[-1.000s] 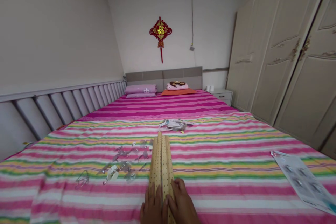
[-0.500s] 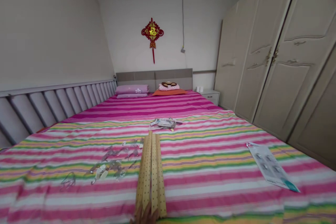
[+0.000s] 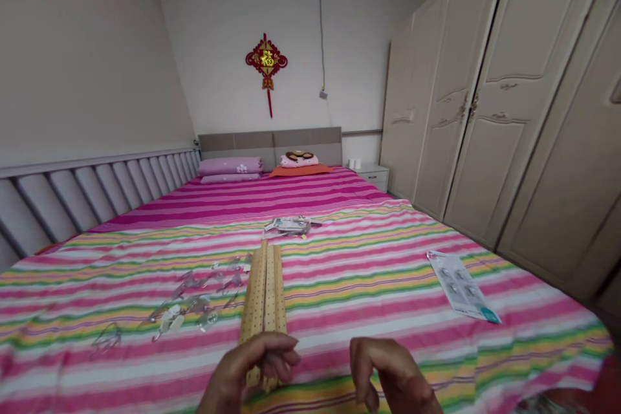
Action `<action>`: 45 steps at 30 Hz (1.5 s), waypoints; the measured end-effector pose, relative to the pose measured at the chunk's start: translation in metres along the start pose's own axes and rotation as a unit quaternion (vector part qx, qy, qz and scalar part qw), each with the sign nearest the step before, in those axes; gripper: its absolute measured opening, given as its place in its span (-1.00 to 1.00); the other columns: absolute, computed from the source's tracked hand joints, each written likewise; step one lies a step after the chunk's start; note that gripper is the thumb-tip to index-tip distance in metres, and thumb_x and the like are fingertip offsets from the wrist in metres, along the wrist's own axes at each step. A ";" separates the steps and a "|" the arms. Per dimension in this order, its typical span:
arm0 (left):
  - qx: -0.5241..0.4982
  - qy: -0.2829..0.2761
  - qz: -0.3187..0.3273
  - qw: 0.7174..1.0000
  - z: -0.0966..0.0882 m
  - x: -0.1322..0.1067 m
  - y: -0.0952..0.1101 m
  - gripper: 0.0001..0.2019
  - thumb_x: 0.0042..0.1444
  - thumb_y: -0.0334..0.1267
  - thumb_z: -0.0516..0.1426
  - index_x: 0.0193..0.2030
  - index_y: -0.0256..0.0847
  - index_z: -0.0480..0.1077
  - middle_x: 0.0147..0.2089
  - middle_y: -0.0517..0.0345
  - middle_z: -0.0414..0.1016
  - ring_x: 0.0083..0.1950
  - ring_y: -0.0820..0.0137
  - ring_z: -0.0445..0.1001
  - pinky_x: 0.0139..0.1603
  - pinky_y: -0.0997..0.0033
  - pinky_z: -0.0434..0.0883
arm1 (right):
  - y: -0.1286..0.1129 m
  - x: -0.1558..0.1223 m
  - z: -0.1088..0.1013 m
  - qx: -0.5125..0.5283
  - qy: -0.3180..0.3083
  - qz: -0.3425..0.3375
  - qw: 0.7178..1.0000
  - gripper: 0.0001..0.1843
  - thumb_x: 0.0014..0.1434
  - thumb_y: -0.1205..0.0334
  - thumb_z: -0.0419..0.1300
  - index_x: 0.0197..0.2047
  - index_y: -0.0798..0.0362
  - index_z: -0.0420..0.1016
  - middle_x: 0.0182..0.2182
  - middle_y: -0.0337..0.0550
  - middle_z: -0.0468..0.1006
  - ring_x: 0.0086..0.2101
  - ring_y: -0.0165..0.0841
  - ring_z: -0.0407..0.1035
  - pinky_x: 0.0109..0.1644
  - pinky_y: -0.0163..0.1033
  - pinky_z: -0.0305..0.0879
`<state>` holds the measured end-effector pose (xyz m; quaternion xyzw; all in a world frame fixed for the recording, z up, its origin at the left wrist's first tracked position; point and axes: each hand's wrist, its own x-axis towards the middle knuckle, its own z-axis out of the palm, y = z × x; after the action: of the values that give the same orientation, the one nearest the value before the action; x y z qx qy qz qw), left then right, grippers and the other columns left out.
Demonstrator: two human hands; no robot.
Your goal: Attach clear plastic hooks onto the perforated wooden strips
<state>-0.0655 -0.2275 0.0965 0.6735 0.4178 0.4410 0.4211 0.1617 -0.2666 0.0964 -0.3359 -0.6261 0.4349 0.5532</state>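
My left hand [image 3: 255, 365] hovers over the near end of the perforated wooden boards [image 3: 264, 291], its fingers loosely bent and no object showing in them. The boards are long, tan strips lying side by side on the striped bed sheet. To their right, my right hand [image 3: 391, 372] hangs above the sheet, fingers curled downward with a gap at the thumb, holding nothing. A flat blister card of hooks [image 3: 458, 284] lies farther off on the right. Left of the boards are scattered clear suction-cup hooks [image 3: 196, 304].
Beyond the boards' far end lies a clear plastic pack [image 3: 291, 226]. Folded bedding [image 3: 230, 166] rests near the headboard [image 3: 272, 142]. A slatted rail [image 3: 107, 184] borders the bed's left side, and a wardrobe [image 3: 466, 110] stands to the right.
My left hand has risen from the boards' near end, where only fingers showed before. My right hand has come into view. The whole scene has shifted left as the camera turned right.
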 end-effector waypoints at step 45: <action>0.071 0.150 -0.128 0.978 0.002 0.002 -0.117 -0.57 0.07 0.17 0.01 -0.52 -0.19 0.29 -0.60 0.26 0.23 -0.53 0.46 0.22 -0.52 0.52 0.17 | 0.193 0.006 0.077 0.158 0.093 0.341 0.922 -0.39 -0.28 -0.35 0.30 -0.56 0.11 0.45 -0.83 -0.28 0.32 -0.77 -0.50 0.15 -0.70 -0.40 -0.03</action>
<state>-0.0854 -0.1918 -0.0128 0.5684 0.5895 0.4487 0.3579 0.0732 -0.1984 -0.0787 -0.4759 -0.3432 0.6572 0.4731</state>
